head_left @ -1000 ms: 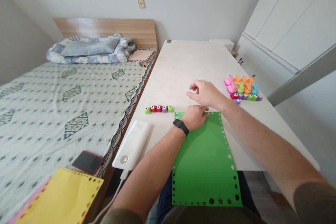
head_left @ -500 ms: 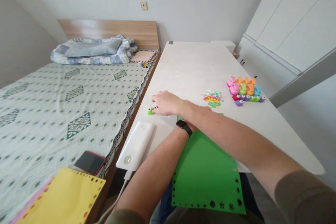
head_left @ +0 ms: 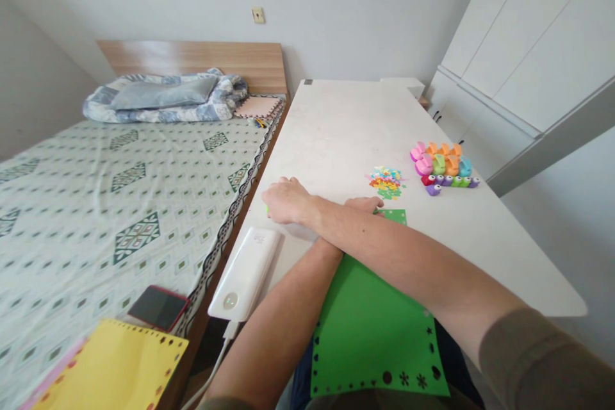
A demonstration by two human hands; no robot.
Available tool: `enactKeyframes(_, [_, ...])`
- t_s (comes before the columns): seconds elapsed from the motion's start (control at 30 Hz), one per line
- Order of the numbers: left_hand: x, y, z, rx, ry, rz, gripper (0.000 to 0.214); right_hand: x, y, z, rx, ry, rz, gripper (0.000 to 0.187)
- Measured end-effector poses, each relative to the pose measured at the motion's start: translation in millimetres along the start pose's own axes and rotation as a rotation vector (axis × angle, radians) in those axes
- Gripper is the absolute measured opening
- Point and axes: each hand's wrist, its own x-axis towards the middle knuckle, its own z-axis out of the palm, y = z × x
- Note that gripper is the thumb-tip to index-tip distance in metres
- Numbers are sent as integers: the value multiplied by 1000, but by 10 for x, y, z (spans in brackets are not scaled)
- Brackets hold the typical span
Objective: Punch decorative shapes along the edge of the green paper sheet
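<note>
My arms cross, the right over the left. My right hand (head_left: 287, 200) is at the table's left side, its fingers curled over a small craft punch (head_left: 268, 209); only a bit of green shows beside them. The hand covers whatever else is there. My left hand (head_left: 364, 205) rests at the far edge of a green sheet of paper (head_left: 379, 320), its fingers bent and partly hidden, gripping the edge. Shaped holes line the sheet's edges, and its near end hangs over my lap. Just beyond my left hand lies a pile of small coloured paper cut-outs (head_left: 385, 182).
Several colourful craft punches (head_left: 444, 163) stand at the table's right. A white power bank (head_left: 247, 272) with a cable lies left of my left forearm. On the bed (head_left: 182, 205) are a phone (head_left: 158, 307) and a punched yellow sheet (head_left: 113, 365). Cabinets (head_left: 542, 25) flank the right.
My right hand has moved a little left and nearer, over the green and red punches that showed at its fingertips before. My left hand shows more beyond my right forearm. The view has shifted slightly.
</note>
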Motion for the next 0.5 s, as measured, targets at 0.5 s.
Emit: enactKeyframes(0.5, [2, 4, 52, 63, 67, 33, 36, -48, 2, -44, 66, 167, -12, 17])
